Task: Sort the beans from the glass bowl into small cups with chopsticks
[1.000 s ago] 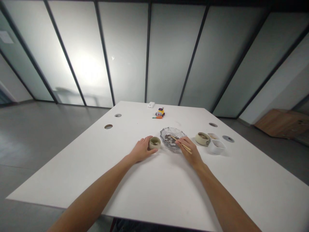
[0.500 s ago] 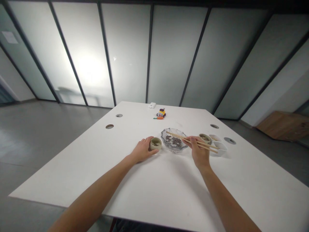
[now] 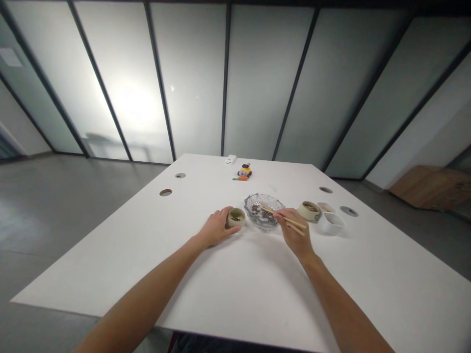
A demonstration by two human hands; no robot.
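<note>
My left hand [image 3: 217, 228] is curled around the near left side of a small greenish cup [image 3: 236, 223], which stands on the white table with some small dark pieces inside. Just right of it sits a clear glass bowl [image 3: 253, 219] with a scalloped rim, holding several small brown pieces. In my right hand [image 3: 294, 230] is a pair of wooden chopsticks [image 3: 292, 221]. Their tips point down into the bowl, among the brown pieces. Whether a piece is caught between the tips I cannot tell.
Right of the bowl stand a second greenish cup [image 3: 308, 212] and white containers [image 3: 332, 224]. Farther back lie a toy car [image 3: 245, 170], an orange carrot-shaped thing [image 3: 241, 179] and a small white box [image 3: 230, 159]. The table [image 3: 206, 289] has round holes near both sides.
My right hand has moved a little left and nearer, and the chopsticks now tilt more steeply, their tips lower in the bowl. The left hand stays on the cup.
</note>
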